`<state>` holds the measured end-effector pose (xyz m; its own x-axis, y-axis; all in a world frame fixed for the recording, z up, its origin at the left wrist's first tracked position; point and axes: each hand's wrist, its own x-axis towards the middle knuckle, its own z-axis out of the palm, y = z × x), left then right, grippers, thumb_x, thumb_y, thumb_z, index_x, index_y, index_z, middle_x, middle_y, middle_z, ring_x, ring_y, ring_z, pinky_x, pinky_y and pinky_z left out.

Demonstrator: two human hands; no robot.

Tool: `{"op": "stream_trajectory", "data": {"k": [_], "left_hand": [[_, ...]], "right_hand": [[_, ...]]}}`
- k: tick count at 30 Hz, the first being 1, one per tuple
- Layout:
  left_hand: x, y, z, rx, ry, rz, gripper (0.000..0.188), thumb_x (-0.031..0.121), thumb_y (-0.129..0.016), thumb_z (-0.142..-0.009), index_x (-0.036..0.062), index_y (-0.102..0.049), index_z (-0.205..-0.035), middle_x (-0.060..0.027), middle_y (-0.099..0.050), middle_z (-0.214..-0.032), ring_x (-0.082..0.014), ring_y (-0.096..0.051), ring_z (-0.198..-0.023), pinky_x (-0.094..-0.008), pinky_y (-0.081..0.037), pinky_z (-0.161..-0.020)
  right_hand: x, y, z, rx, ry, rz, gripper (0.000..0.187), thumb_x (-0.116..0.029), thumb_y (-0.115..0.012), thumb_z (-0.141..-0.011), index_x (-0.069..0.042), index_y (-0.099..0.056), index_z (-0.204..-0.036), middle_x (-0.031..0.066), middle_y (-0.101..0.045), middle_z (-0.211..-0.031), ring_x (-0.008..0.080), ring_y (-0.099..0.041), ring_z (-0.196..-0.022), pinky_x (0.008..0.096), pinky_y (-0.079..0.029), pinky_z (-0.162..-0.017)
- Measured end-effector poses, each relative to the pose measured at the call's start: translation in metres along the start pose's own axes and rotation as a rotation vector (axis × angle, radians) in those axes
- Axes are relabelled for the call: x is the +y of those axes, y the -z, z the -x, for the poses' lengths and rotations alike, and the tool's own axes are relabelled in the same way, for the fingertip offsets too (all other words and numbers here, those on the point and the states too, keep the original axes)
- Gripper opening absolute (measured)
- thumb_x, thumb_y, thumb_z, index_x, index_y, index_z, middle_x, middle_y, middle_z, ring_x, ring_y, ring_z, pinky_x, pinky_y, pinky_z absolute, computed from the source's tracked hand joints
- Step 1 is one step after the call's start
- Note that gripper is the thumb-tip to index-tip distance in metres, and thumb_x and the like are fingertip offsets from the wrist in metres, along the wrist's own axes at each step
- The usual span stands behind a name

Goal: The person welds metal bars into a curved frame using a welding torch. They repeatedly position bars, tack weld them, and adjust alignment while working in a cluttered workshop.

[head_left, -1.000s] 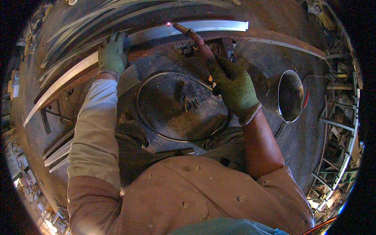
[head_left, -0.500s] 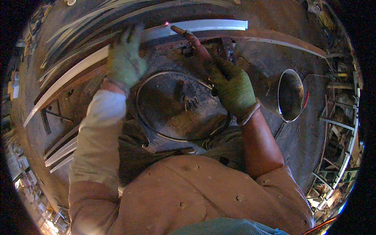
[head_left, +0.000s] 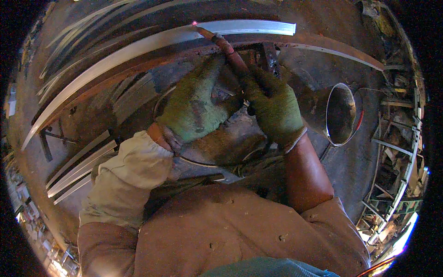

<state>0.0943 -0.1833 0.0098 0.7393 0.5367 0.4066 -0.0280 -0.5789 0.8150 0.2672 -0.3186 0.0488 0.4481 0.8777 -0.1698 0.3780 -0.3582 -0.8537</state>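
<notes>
My right hand (head_left: 277,108), in a green glove, is closed round the handle of a welding torch (head_left: 234,59). The torch's narrow tip points up and left at a long pale metal bar (head_left: 110,59), where a small pink-red glow (head_left: 194,23) shows. My left hand (head_left: 196,108), also gloved in green, is just left of the right one. Its fingers stretch up toward the torch and its thumb stands apart; whether the fingertips touch the torch I cannot tell. The bar lies along a rusty curved-looking beam (head_left: 184,53).
Beneath my hands is a round metal drum or lid (head_left: 212,150). An open cylindrical container (head_left: 341,113) stands at the right with a red-marked cable beside it. Several metal strips (head_left: 83,171) lie at the lower left, with more at the back left. A metal rack (head_left: 401,184) lines the right side.
My left hand has come down and right from over the bar to beside the right hand, uncovering the bar. The torch tip has shifted slightly left.
</notes>
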Motion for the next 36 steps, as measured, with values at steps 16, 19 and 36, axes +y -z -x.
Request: {"op": "stream_trajectory", "data": {"k": [16, 19, 36], "left_hand": [[0.009, 0.004, 0.000, -0.091, 0.252, 0.164, 0.074, 0.017, -0.095, -0.089, -0.0013, -0.058, -0.151, -0.0267, -0.072, -0.135, -0.0450, -0.077, -0.113, -0.0493, -0.065, -0.094], [0.015, 0.007, -0.001, -0.108, 0.297, 0.185, 0.075, 0.017, -0.095, -0.089, -0.0013, -0.058, -0.152, -0.0263, -0.073, -0.134, -0.0435, -0.078, -0.110, -0.0483, -0.066, -0.092], [0.017, 0.015, -0.008, -0.110, 0.076, 0.055, 0.069, 0.012, -0.092, -0.089, -0.0011, -0.062, -0.149, -0.0228, -0.078, -0.124, -0.0402, -0.081, -0.102, -0.0466, -0.067, -0.086]], "right_hand": [[0.012, -0.004, -0.003, 0.000, 0.157, -0.009, 0.048, -0.034, -0.073, -0.116, -0.005, -0.073, -0.155, 0.0013, -0.077, -0.100, 0.0076, -0.063, -0.077, 0.0274, -0.054, -0.068], [0.006, -0.004, -0.005, -0.016, 0.114, -0.009, 0.044, -0.029, -0.072, -0.117, -0.005, -0.074, -0.154, 0.0001, -0.077, -0.101, 0.0069, -0.063, -0.077, 0.0269, -0.053, -0.068], [-0.005, -0.005, -0.005, -0.026, -0.025, -0.069, 0.039, -0.030, -0.068, -0.118, -0.011, -0.076, -0.152, 0.0062, -0.079, -0.108, 0.0175, -0.068, -0.088, 0.0339, -0.057, -0.075]]}}
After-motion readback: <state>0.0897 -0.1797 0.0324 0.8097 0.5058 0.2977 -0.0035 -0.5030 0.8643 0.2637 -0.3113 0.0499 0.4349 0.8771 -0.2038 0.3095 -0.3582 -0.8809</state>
